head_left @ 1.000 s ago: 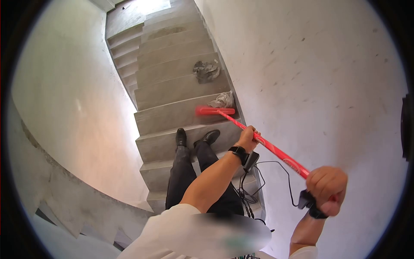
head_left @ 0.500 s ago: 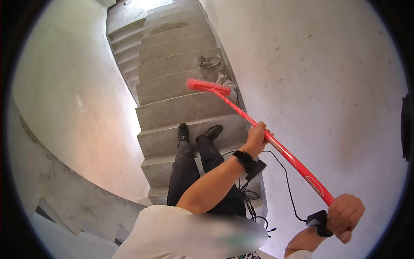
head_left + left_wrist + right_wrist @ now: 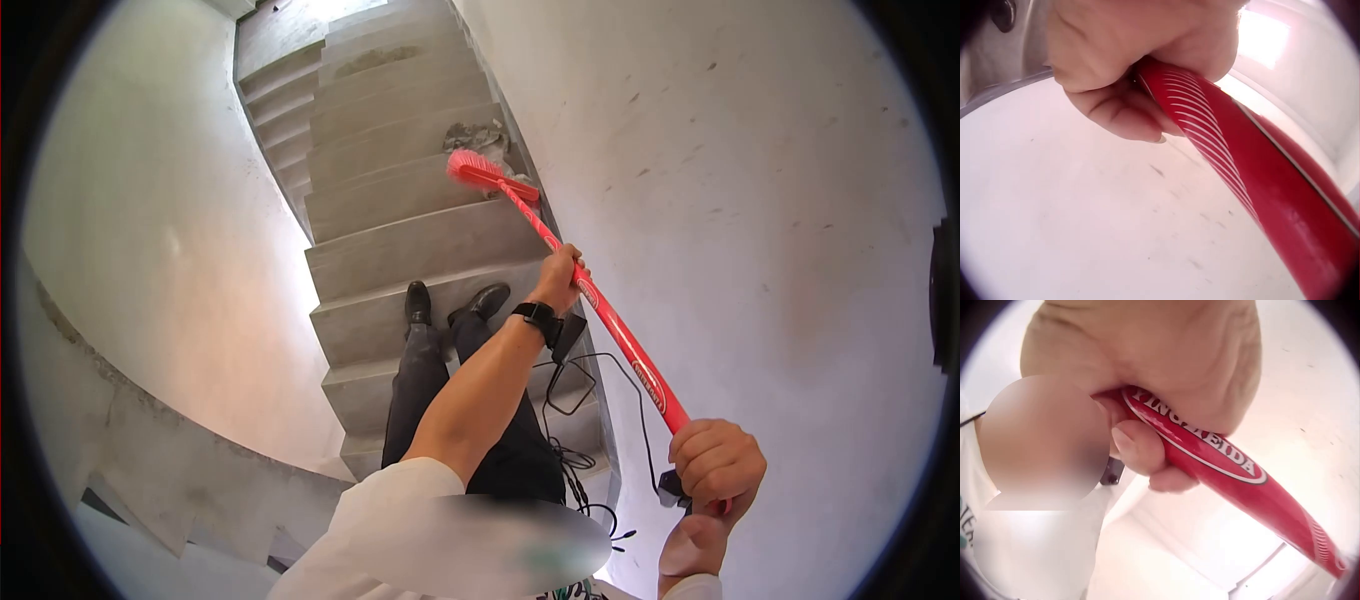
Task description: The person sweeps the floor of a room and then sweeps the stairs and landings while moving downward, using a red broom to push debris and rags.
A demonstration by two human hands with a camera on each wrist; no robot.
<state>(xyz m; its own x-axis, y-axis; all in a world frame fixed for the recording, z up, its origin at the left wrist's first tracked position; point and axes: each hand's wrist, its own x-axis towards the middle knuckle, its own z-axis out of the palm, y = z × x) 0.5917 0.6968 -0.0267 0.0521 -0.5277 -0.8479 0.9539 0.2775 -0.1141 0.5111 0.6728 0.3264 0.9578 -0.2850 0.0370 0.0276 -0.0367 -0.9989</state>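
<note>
A red broom slants across the head view, its red head (image 3: 480, 172) over a stair step, pink bristles facing away up the view. My left hand (image 3: 560, 278) grips the red handle (image 3: 625, 345) at its lower stretch. Up near the handle's end, my right hand (image 3: 718, 463) is wrapped round it. In the left wrist view, curled fingers (image 3: 1116, 115) hold the striped part of the handle. The right wrist view shows fingers (image 3: 1138, 447) closed round the handle beside a white-lettered oval label. Crumpled grey litter (image 3: 478, 137) lies just beyond the broom head, which partly hides more of it.
Concrete steps (image 3: 400, 240) run up the view, with a pale wall (image 3: 760, 200) along the right. My two black shoes (image 3: 480, 302) stand on a step. Black cables (image 3: 575, 465) hang beside my legs. A curved concrete edge (image 3: 180, 420) borders the left.
The broom head has swung forward from a nearer step toward the grey litter, its bristles lifting into view. Both hands keep their grip; the right hand went outward, then back inward.
</note>
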